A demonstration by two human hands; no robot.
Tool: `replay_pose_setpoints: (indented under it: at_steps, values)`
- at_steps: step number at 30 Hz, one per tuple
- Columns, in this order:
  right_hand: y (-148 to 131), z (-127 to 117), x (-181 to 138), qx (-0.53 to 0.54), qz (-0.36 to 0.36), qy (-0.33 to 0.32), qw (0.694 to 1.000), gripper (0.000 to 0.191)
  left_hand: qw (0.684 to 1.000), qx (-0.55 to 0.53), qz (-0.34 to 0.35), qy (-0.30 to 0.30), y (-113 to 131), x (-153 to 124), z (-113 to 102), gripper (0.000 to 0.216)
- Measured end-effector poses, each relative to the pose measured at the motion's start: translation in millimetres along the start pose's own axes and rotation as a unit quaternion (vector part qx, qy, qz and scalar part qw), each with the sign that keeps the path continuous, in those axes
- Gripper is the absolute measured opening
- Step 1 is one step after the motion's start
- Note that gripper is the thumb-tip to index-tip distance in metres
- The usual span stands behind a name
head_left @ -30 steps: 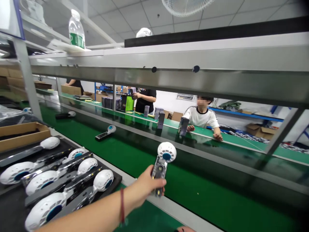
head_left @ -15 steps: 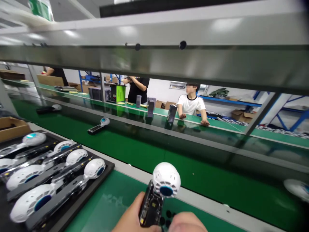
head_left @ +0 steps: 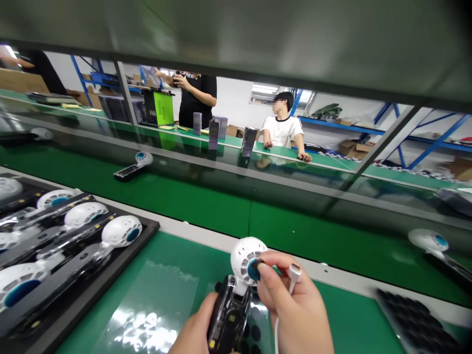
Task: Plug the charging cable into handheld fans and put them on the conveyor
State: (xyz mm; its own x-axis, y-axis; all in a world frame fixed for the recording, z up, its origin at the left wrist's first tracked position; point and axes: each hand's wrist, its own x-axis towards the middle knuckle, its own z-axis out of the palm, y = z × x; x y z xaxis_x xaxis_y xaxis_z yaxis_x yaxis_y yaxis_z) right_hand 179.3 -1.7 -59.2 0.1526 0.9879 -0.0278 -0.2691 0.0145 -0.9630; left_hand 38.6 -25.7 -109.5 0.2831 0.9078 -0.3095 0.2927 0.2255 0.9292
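Note:
My left hand (head_left: 199, 327) is closed around the dark see-through handle of a small handheld fan (head_left: 246, 255). The fan's round white vented head, with a blue centre, points up and toward me. Thumb and forefinger of my right hand (head_left: 295, 300) pinch a small dark disc (head_left: 257, 264) against or just in front of that blue centre; whether it touches I cannot tell. A white cable (head_left: 294, 278) with a small plug runs through the same hand, plug end up. Below the fan, partly hidden, lies a clear sheet with round black stickers (head_left: 255, 332).
At left, a black tray (head_left: 145, 236) holds several similar fans. More fans lie on the green conveyor belt (head_left: 206, 196), including one fan (head_left: 139, 162). Black round pieces (head_left: 413, 314) sit at right. Across the belt are small boxes (head_left: 214, 132) and co-workers (head_left: 282, 130). A metal beam (head_left: 236, 44) spans overhead.
My right hand has risen from beside the handle to the fan's head, bringing the dark disc and cable into view. The camera view has tilted down and shifted right.

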Motion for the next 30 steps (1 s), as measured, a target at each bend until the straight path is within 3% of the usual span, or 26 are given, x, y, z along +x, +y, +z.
replay_pose_setpoints:
  at_steps: [3, 7, 9, 12, 20, 30]
  values:
    - [2.5, -2.9, 3.2, 0.007, 0.032, 0.005, 0.999, 0.022, 1.000, 0.011, 0.016, -0.020, -4.7, 1.1, -0.9, 0.046]
    - [10.2, -3.1, 6.7, -0.051, 0.017, -0.001, 0.999, 0.017, 0.999, -0.035, 0.024, 0.024, -8.7, 2.0, 2.4, 0.045]
    - [13.4, -2.6, 6.2, -0.107, 0.034, -0.051, 0.992, 0.012, 0.996, -0.081, 0.017, 0.037, -7.8, 2.1, 4.4, 0.045]
    - [16.6, -2.5, 2.8, -0.230, 0.058, -0.149, 0.960, 0.004, 0.990, -0.138, -0.007, 0.032, -4.6, 2.8, 6.1, 0.046]
    - [12.7, -1.2, -5.6, -0.422, -0.008, -0.166, 0.891, 0.013, 0.984, -0.164, -0.044, 0.056, 7.9, 3.6, 8.1, 0.040]
    - [17.6, -5.4, -7.3, -0.486, -0.125, -0.175, 0.847, 0.019, 0.988, -0.131, -0.049, 0.061, 12.9, 3.0, 6.6, 0.033]
